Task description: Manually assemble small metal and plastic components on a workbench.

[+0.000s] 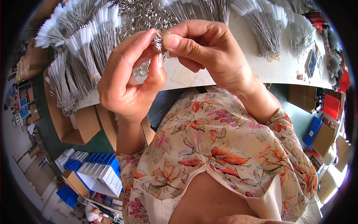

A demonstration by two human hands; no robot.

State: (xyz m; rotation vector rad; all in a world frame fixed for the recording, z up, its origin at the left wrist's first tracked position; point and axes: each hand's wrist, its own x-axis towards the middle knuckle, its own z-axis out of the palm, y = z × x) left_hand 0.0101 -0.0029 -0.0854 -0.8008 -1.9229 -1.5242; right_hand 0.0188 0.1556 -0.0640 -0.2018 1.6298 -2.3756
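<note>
Several small shiny metal rings [158, 42], bunched like split key rings, are held up between my two hands above the white table. My left hand [126, 76] keeps them between its forefinger and thumb tips, with the palm partly facing me. From the other side, my right hand [210, 54] pinches at the same rings, its thumb bent against the curled forefinger. Just beyond my fingers lies a heap of loose metal rings [145, 16]. A few flat silvery discs or rings [141, 70] show on the table beneath my left hand, partly covered by it.
Bundles of thin wire brushes with white bristles [100, 33] crowd the table's left side. More brush bundles [266, 31] lie at the right, near a dark flat device [311, 63]. Cardboard boxes [80, 128] and blue and white bins [99, 171] stand lower left.
</note>
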